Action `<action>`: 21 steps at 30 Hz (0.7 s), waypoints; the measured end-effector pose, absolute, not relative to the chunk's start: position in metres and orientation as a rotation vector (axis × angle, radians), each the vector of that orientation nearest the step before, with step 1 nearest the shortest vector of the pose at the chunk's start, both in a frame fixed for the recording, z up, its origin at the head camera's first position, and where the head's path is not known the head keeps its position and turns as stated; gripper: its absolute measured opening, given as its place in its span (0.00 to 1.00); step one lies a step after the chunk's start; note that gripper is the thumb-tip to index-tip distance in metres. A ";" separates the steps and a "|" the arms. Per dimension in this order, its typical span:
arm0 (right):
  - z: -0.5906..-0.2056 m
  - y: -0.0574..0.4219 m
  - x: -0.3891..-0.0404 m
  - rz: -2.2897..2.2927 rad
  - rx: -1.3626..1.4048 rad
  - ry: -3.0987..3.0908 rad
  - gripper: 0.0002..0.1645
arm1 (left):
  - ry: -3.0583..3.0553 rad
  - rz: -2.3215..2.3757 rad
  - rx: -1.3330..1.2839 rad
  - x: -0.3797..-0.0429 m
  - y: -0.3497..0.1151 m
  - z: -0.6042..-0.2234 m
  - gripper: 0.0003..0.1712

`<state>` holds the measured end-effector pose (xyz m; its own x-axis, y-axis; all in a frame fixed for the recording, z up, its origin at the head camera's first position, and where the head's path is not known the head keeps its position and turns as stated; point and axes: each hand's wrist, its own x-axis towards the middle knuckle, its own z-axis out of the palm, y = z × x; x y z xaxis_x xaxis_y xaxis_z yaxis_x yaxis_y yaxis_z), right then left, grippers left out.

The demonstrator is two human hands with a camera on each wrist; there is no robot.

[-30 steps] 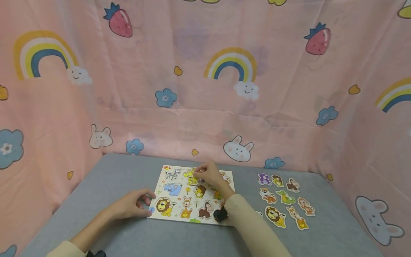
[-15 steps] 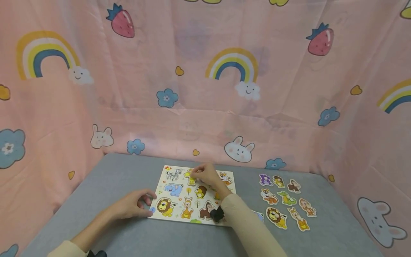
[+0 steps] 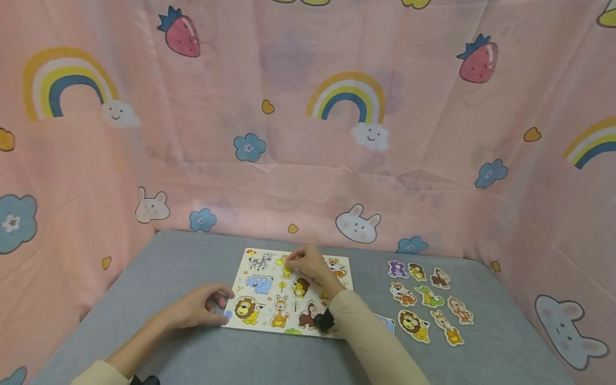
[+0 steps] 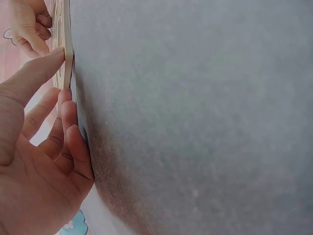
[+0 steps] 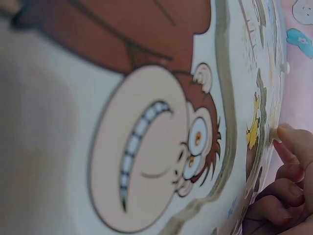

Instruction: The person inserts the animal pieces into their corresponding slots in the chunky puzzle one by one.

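A white animal puzzle board (image 3: pixel 266 308) lies on the grey table. At its left edge my left hand (image 3: pixel 199 307) holds the board, thumb near the front corner and curled fingers along the side; the left wrist view shows the thumb tip (image 4: pixel 57 55) on the edge. My right hand (image 3: pixel 310 263) is over the back row. Its thumb and index finger pinch the small knob (image 5: pixel 275 134) of the yellow giraffe puzzle piece (image 3: pixel 286 271), which lies over the giraffe spot. A zebra (image 3: pixel 260 261) and a blue elephant (image 3: pixel 259 284) show left of it.
Several loose animal pieces lie right of the board, among them a lion (image 3: pixel 413 326), a kangaroo (image 3: pixel 447 328) and a crocodile (image 3: pixel 429 297). A blue piece (image 3: pixel 386 323) is partly behind the right sleeve (image 3: pixel 372 337). A pink patterned curtain (image 3: pixel 289 187) surrounds the table.
The giraffe piece has shifted slightly left and now lines up with its spot on the board. My right hand moved a little left with it; my left hand stayed in place.
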<state>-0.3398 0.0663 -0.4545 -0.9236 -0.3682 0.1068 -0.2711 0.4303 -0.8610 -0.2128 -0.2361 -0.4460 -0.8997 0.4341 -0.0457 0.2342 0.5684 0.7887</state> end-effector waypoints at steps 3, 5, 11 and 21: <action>-0.454 0.066 -0.340 -1.506 -0.555 2.584 0.05 | 2.569 1.237 0.557 -0.213 -0.236 -0.447 0.27; -0.454 0.066 -0.340 -1.505 -0.551 2.584 0.05 | 2.566 1.241 0.558 -0.213 -0.237 -0.447 0.27; -0.454 0.071 -0.342 -1.548 -0.527 2.508 0.12 | 2.561 1.251 0.543 -0.213 -0.235 -0.447 0.27; -0.445 0.088 -0.343 -1.587 -0.739 2.378 0.22 | 2.564 1.252 0.563 -0.213 -0.236 -0.447 0.27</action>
<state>-0.3432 0.0883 -0.4452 -0.8580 -0.5004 0.1159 -0.2989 0.3031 -0.9049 -0.2133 -0.2361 -0.4475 -0.8991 0.4360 -0.0393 0.2372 0.5606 0.7934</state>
